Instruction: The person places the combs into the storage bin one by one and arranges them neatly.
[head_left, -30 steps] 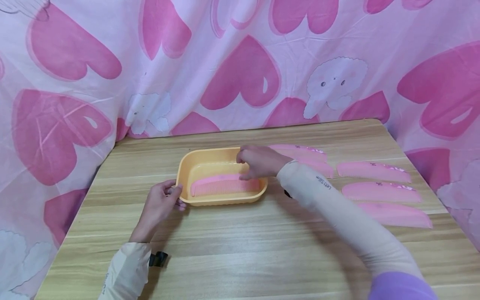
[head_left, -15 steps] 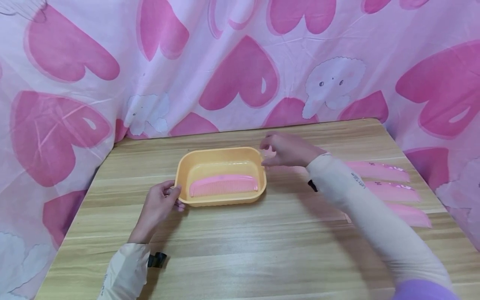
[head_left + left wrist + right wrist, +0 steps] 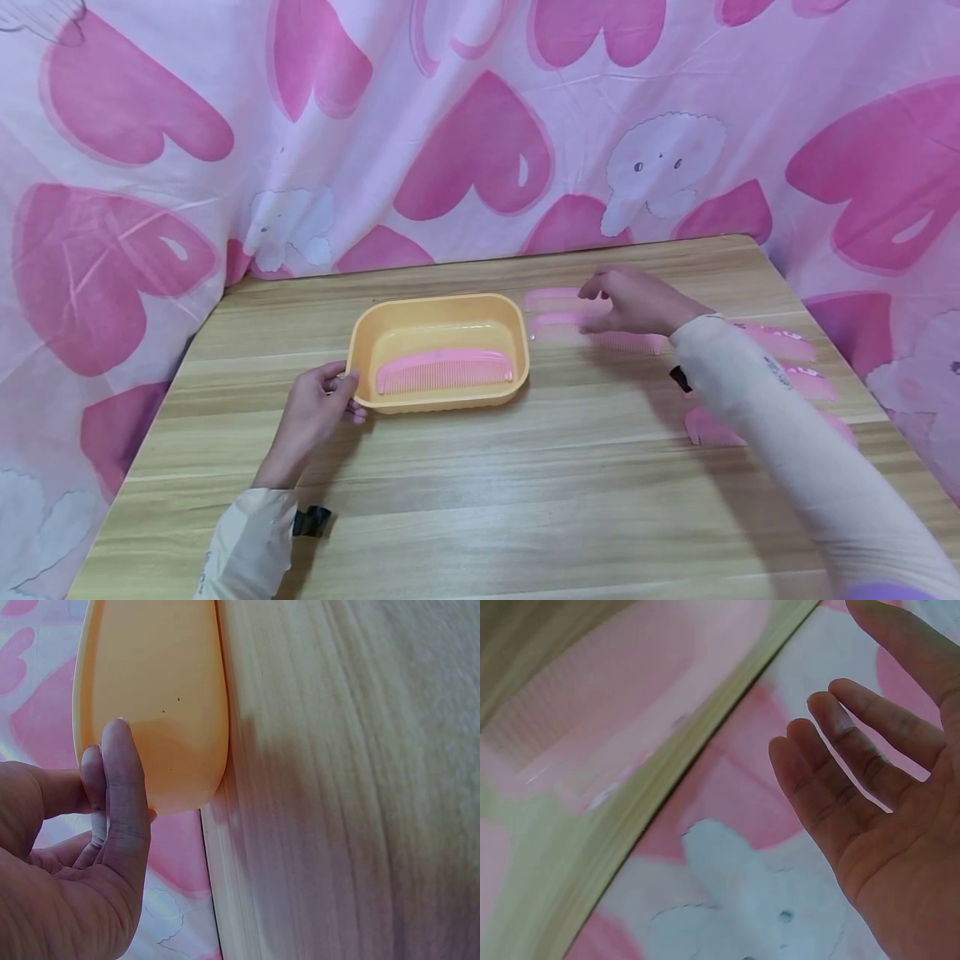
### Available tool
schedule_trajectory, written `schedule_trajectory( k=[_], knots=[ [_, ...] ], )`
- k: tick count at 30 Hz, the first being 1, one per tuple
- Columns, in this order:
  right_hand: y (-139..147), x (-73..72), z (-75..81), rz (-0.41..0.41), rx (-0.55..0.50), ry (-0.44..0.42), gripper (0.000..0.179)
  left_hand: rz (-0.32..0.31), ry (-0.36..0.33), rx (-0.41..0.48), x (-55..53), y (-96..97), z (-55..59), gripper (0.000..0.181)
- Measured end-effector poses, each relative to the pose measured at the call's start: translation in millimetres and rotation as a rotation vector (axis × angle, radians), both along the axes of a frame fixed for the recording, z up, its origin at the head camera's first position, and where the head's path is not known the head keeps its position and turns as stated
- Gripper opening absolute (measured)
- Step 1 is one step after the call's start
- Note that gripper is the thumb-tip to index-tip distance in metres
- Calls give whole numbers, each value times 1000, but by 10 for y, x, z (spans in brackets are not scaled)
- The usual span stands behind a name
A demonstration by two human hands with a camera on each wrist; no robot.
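Note:
A yellow plastic basin (image 3: 438, 406) stands on the table with one pink comb (image 3: 446, 372) lying inside, teeth toward the near side. At its left end my left hand (image 3: 311, 417) grips the rim between thumb and fingers; the left wrist view shows this hand (image 3: 97, 855) against the basin's outer wall (image 3: 169, 667). To the basin's right, my right hand (image 3: 641, 302) hovers over two pink combs, a farther one (image 3: 551, 298) and a nearer one (image 3: 555, 325). Its fingers are loosely spread and hold nothing, as the right wrist view shows, with a comb (image 3: 652, 675) beside it.
Three more pink combs lie in a column at the right: a far one (image 3: 783, 342), a middle one (image 3: 813, 383) and a near one (image 3: 712, 427), partly hidden by the right forearm. A pink heart-patterned curtain (image 3: 465, 167) hangs behind the wooden table (image 3: 465, 517).
My right hand has moved right, out from over the basin to above the two combs beside it. The comb in the basin stays put, and my left hand keeps its grip.

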State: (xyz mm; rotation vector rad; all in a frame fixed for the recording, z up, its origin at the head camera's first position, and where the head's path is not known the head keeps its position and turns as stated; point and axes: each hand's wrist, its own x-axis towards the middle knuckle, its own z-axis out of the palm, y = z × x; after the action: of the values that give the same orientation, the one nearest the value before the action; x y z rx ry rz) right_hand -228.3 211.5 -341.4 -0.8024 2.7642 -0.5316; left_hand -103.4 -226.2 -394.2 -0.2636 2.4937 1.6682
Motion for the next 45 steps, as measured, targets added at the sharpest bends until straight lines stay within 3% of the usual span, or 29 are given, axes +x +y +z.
schedule_trajectory(
  k=[15,29,45],
  knots=[
    [420,-1,-253,-89,0,-124,59,-3,12,10,1,1,-13,41],
    [582,-6,-475,-61,57,-76,62,-8,-12,-11,4,9,16,44],
    [604,-31,-512,-99,15,-124,54,-4,16,31,5,-5,-24,41]
  ],
)
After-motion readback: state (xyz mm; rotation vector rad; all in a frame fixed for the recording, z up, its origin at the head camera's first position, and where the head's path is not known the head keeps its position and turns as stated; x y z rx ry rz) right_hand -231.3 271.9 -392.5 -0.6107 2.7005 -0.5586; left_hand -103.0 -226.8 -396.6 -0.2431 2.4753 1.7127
